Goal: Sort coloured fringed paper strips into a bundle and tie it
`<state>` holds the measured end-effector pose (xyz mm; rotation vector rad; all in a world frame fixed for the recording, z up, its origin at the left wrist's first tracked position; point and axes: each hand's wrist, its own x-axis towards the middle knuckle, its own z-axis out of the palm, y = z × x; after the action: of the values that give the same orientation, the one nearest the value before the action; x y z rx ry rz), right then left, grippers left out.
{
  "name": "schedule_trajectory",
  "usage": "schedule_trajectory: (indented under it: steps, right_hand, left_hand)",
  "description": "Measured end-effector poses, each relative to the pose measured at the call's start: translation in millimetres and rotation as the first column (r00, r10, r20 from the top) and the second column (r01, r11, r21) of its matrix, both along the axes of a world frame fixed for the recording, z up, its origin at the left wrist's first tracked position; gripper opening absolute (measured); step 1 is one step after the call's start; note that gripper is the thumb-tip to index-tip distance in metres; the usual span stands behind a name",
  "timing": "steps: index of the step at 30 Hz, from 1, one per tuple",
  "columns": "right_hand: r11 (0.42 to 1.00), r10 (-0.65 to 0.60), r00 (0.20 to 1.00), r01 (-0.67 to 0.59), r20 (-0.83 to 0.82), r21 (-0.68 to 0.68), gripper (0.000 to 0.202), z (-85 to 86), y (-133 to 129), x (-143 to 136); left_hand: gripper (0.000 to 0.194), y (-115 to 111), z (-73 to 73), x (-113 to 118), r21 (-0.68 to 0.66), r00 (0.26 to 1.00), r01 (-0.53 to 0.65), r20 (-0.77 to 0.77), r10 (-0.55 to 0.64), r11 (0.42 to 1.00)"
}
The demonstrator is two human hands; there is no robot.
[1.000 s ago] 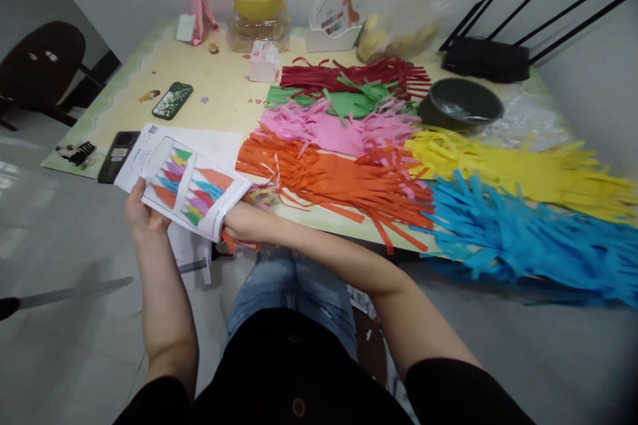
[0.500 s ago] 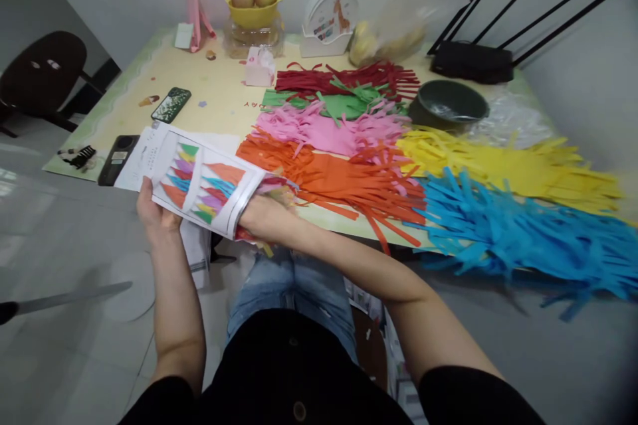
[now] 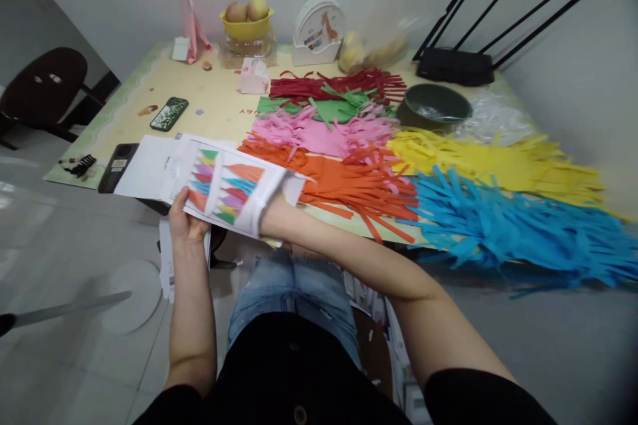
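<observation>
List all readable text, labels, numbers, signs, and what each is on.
"DREAM BIG" on white giraffe holder.
Red letters on tablecloth: too unclear.
Print on printed package: too blurred.
Label on black device: too small.
Mark on tissue box: too small.
Lower white papers: too blurred.
No numbers legible.

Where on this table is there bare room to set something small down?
The tablecloth is bare between the patterned phone and tissue box, behind the printed packet. Crowded: middle and right, with orange fringe, yellow fringe, blue fringe and dark bowl.
</observation>
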<state>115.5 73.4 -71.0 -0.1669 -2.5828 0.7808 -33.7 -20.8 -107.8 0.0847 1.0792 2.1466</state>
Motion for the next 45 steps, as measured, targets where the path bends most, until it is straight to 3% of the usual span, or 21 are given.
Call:
schedule_trajectory:
  steps: [3,5,6,8,10,11,13,14,16,17,19,21,24,26,27,30,34,38,41,43,45]
  right_hand:
    - [0.998,0.058,0.989,-0.06,-0.137,-0.009,0.023,11.2,20.2,45.7]
    - [0.959,-0.195,0.926,0.112,-0.324,-0.26,0.034,10.9,30.5,69.1]
    - [0.878,-0.334,0.875,0.154,-0.35,-0.453,0.045,7.2,31.3,75.4]
    - [0.593,-0.478,0.837,0.086,-0.265,-0.8,0.073,-5.3,21.4,75.0]
    - [0.283,-0.458,0.866,-0.071,-0.2,-0.957,0.088,-19.4,0.2,60.7]
    - [0.176,-0.482,0.851,-0.138,-0.207,-0.975,0.087,-24.7,-11.1,51.2]
    - [0.077,-0.588,0.776,-0.23,-0.231,-0.97,0.08,-28.8,-25.8,35.4]
    - [0.069,-0.647,0.725,-0.251,-0.235,-0.966,0.075,-27.4,-26.7,32.0]
    - [0.108,-0.736,0.635,-0.233,-0.235,-0.966,0.064,-19.7,-13.7,38.8]
    - [0.154,-0.761,0.601,-0.196,-0.243,-0.968,0.06,-14.4,-1.8,48.7]
    - [0.285,-0.77,0.574,-0.081,-0.278,-0.955,0.056,-3.2,24.7,76.6]
    - [0.412,-0.712,0.634,0.03,-0.302,-0.911,0.056,6.2,42.8,104.5]
    - [0.522,-0.524,0.813,0.07,-0.254,-0.85,0.056,12.8,40.0,125.8]
    - [0.539,-0.452,0.866,0.074,-0.214,-0.839,0.061,9.9,22.9,126.1]
    - [0.539,-0.464,0.864,0.098,-0.197,-0.836,0.065,6.2,13.1,124.4]
    - [0.509,-0.575,0.806,0.22,-0.139,-0.832,0.069,-9.3,-10.4,119.1]
    - [0.468,-0.606,0.79,0.256,-0.096,-0.845,0.046,-25.8,-26.3,118.9]
    - [0.468,-0.64,0.763,0.287,-0.097,-0.836,0.035,-32.9,-34.2,129.5]
    - [0.556,-0.584,0.802,0.28,-0.128,-0.783,0.05,-25.2,-17.9,149.7]
    - [0.651,-0.508,0.829,0.194,-0.232,-0.734,0.07,-6.8,6.3,164.3]
    - [0.749,-0.444,0.835,0.146,-0.326,-0.646,0.076,20.6,33.1,171.9]
  left_hand:
    - [0.026,-7.4,3.5,-16.5,0.026,0.995,-0.082,-0.056,0.083,0.996]
    - [0.026,-9.8,5.1,-19.0,0.071,0.988,-0.14,-0.062,0.144,0.988]
    - [0.026,-9.1,5.6,-16.5,0.102,0.983,-0.171,-0.05,0.177,0.98]
    - [0.025,-3.5,6.4,-4.1,0.16,0.974,-0.221,-0.018,0.227,0.962]
    - [0.024,5.1,6.2,16.5,0.195,0.973,-0.227,-0.003,0.232,0.954]
    - [0.025,8.9,5.3,28.4,0.203,0.976,-0.212,-0.004,0.217,0.956]
    - [0.03,11.0,0.5,50.1,0.204,0.993,-0.111,-0.021,0.118,0.973]
    - [0.037,8.1,-3.5,57.5,0.197,0.999,-0.035,-0.032,0.042,0.98]
    - [0.053,-5.6,-14.2,60.7,0.165,0.993,0.108,-0.063,-0.099,0.98]
    - [0.061,-15.4,-19.7,56.3,0.133,0.987,0.145,-0.095,-0.133,0.98]
    - [0.074,-35.5,-28.1,40.7,0.037,0.969,0.081,-0.235,-0.07,0.996]
    - [0.085,-49.5,-29.5,28.2,-0.085,0.893,0.022,-0.446,-0.057,0.996]
    - [0.084,-50.2,-18.8,37.9,-0.357,0.718,0.201,-0.58,-0.385,0.912]
    - [0.067,-41.0,-8.9,59.6,-0.502,0.637,0.268,-0.547,-0.542,0.822]
    - [0.06,-35.9,-4.7,71.2,-0.537,0.635,0.244,-0.541,-0.552,0.808]
    - [0.053,-26.1,2.7,95.8,-0.553,0.684,0.15,-0.541,-0.49,0.82]
    - [0.055,-24.9,5.1,104.6,-0.551,0.684,0.255,-0.478,-0.551,0.795]
    - [0.044,-25.7,1.2,109.8,-0.521,0.733,0.232,-0.461,-0.499,0.821]
    - [0.043,-31.2,-3.1,109.3,-0.569,0.712,0.29,-0.409,-0.57,0.77]
    - [0.041,-37.7,-3.8,106.4,-0.63,0.66,0.323,-0.386,-0.645,0.706]
    - [0.038,-44.1,-2.6,104.4,-0.68,0.596,0.357,-0.362,-0.717,0.64]
